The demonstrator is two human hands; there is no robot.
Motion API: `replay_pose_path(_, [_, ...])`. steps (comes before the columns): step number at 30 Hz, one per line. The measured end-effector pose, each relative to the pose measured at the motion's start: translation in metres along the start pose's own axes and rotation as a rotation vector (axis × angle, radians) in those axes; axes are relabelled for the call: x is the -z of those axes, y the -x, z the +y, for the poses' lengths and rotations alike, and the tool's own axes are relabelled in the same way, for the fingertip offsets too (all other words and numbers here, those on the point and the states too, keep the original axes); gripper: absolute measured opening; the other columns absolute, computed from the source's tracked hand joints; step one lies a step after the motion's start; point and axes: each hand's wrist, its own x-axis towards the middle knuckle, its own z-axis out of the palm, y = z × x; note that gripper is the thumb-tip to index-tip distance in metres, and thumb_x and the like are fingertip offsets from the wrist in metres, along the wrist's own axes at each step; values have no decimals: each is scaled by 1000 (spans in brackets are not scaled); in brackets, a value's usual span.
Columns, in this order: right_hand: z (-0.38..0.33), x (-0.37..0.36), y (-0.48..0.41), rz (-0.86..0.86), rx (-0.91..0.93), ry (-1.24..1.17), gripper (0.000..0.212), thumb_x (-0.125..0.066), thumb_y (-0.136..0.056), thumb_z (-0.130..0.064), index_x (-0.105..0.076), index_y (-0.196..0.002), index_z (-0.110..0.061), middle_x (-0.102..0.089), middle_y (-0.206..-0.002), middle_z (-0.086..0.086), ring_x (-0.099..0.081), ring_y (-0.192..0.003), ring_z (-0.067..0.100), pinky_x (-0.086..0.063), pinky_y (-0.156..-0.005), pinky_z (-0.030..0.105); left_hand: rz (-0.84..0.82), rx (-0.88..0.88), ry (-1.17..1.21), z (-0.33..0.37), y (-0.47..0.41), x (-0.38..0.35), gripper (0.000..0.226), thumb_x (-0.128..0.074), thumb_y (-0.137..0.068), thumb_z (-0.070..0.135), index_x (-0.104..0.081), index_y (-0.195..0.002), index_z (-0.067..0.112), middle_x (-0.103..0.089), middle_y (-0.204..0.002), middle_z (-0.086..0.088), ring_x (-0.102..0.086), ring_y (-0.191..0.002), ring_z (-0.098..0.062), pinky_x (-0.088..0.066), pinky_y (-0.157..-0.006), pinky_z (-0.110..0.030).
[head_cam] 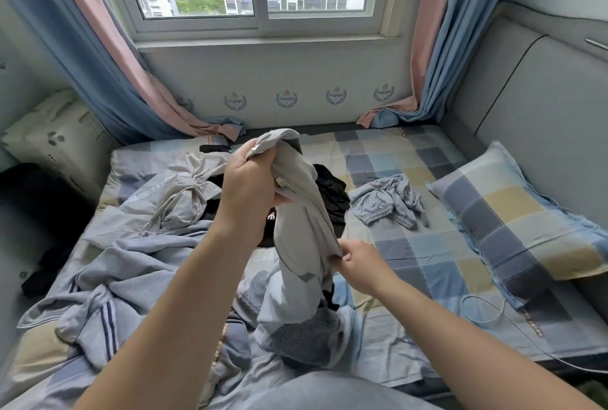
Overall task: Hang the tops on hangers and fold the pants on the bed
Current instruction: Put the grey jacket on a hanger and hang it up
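Observation:
A grey zip-up jacket hangs above the middle of the bed. My left hand grips its bunched top, with the zipper showing by my fingers. Lower down, my right hand pinches the jacket's right edge. The jacket's ribbed hem droops onto the bedding near me. Behind the jacket lies a black garment, partly hidden. A crumpled light blue pair of pants lies to the right on the checked sheet. A beige garment lies crumpled to the left. No hanger is in view.
A rumpled blue-grey duvet covers the bed's left half. A checked pillow lies at the right by the padded headboard. A white cable loops near the bed's right edge. A second pillow leans far left. Curtains flank the window.

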Motion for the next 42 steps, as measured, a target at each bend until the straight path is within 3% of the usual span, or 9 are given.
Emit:
replay_pose_path(3, [26,-7,-5,-45,-75,29,25,-53,-91,-35,-63,-80,-14,-69,-82,5,-65,-85,27,-53,-74,43,25,-4,36,-2,-2,4,30,-41,-104,12,-70,-99,12,-66,-90,-18,-66,-81,-34,-56,-58,-39])
replay_pose_path(11, [6,23,-7,93,-10,-276,37,-53,-94,-34,-47,-64,-13,-43,-61,-3,-36,-62,14,-31,-63,35,51,132,-14,-23,-22,25,15,-52,-103,16,-63,-113,14,-73,-103,-8,-74,-88,-21,-60,-75,-36])
replay_pose_path(16, [-30,53,-5,122,-32,-594,33,-53,-104,-23,-63,-87,4,-62,-73,15,-62,-68,26,-59,-70,49,-80,287,-275,-50,-12,30,14,-65,-96,20,-66,-108,14,-71,-113,-12,-70,-93,-22,-58,-75,-35])
replay_pose_path(20, [-58,66,-1,148,-59,-706,32,-53,-103,-26,-67,-93,0,-71,-87,27,-70,-76,31,-61,-77,52,-201,345,-404,-72,6,20,21,-69,-94,21,-65,-110,9,-72,-109,-13,-71,-88,-20,-60,-77,-39])
replay_pose_path(26, [-94,81,13,165,28,-922,29,-53,-103,-25,-63,-90,-2,-71,-80,19,-73,-71,26,-59,-61,34,-338,221,-548,-106,22,3,35,-81,-79,29,-60,-106,22,-72,-98,2,-72,-86,-11,-59,-80,-34])
replay_pose_path(31, [-108,88,19,166,122,-1023,26,-54,-102,-21,-65,-88,-3,-73,-80,15,-73,-75,25,-62,-70,37,-197,26,-741,-120,15,-2,15,-62,-95,32,-55,-86,23,-60,-71,8,-55,-63,-10,-42,-58,-32])
replay_pose_path(34, [-104,90,15,216,106,-1046,23,-50,-104,-18,-68,-99,-4,-75,-95,14,-74,-91,26,-62,-78,38,-135,-37,-774,-121,1,12,36,-53,-101,31,-44,-68,22,-46,-54,9,-41,-53,-11,-30,-55,-33])
replay_pose_path(38, [-87,89,14,239,59,-987,18,-50,-103,-9,-63,-116,-11,-76,-106,4,-71,-102,21,-58,-87,39,-58,-39,-641,-111,-15,30,38,-54,-101,30,-50,-69,11,-45,-56,11,-39,-52,-12,-32,-55,-34])
replay_pose_path(42, [-67,68,21,175,68,-760,21,-62,-96,-10,-61,-116,-17,-72,-112,0,-67,-109,25,-56,-94,42,-98,-91,-487,-91,-19,32,26,-54,-103,23,-74,-89,29,-66,-74,14,-58,-70,-8,-49,-72,-33])
